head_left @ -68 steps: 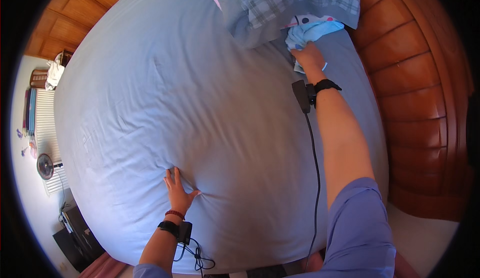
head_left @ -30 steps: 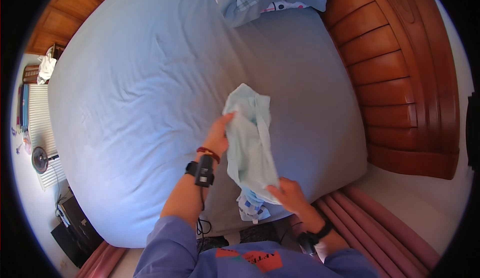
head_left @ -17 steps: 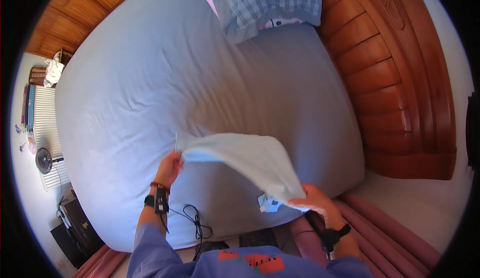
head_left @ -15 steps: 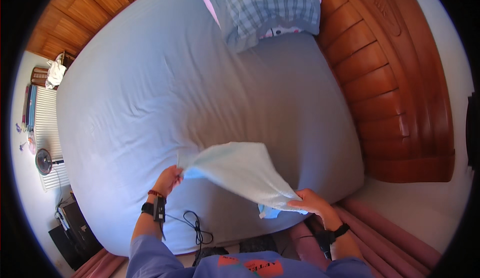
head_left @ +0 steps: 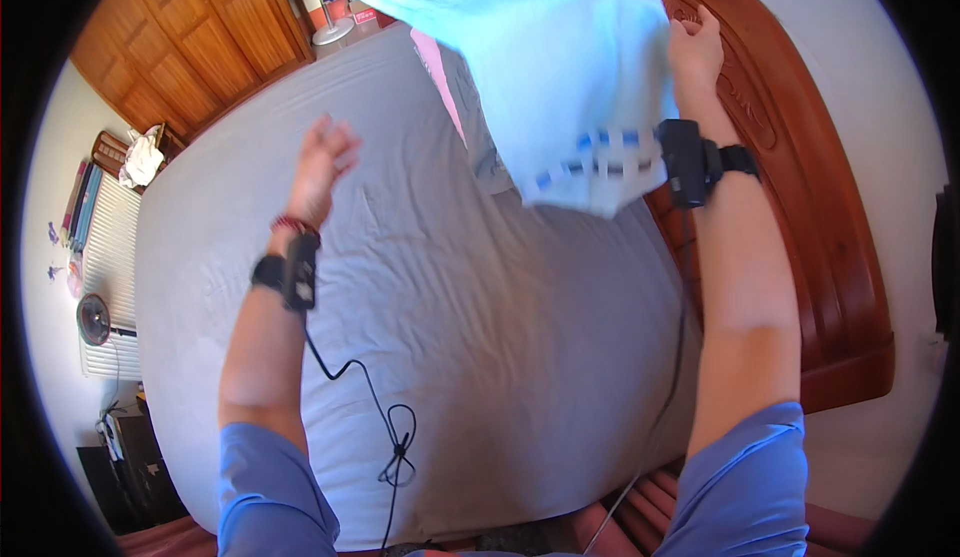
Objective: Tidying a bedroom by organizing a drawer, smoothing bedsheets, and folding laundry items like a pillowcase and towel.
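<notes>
A pale blue towel [head_left: 560,67] with rows of dark and blue dashes near its lower edge hangs spread in the air over the far right of the bed. My right hand [head_left: 697,52] is raised at the towel's right edge and grips it; part of the fingers is behind the cloth. To the left, over the grey bed sheet [head_left: 430,337], my left hand [head_left: 325,167] is apart from the towel. Its fingers are spread, slightly blurred, with nothing in them. The towel mostly covers the pillow area behind it.
A carved wooden headboard [head_left: 830,287] runs along the right side. Black cables [head_left: 400,447] hang from my wrist devices over the bed. Wooden cabinet doors [head_left: 190,37] and a white stand base [head_left: 333,32] are at the far left. A small fan [head_left: 93,319] is by the left wall.
Both arms have stretched forward and up. The towel has swung from the near side of the bed to the far right. My left hand has let go of its corner.
</notes>
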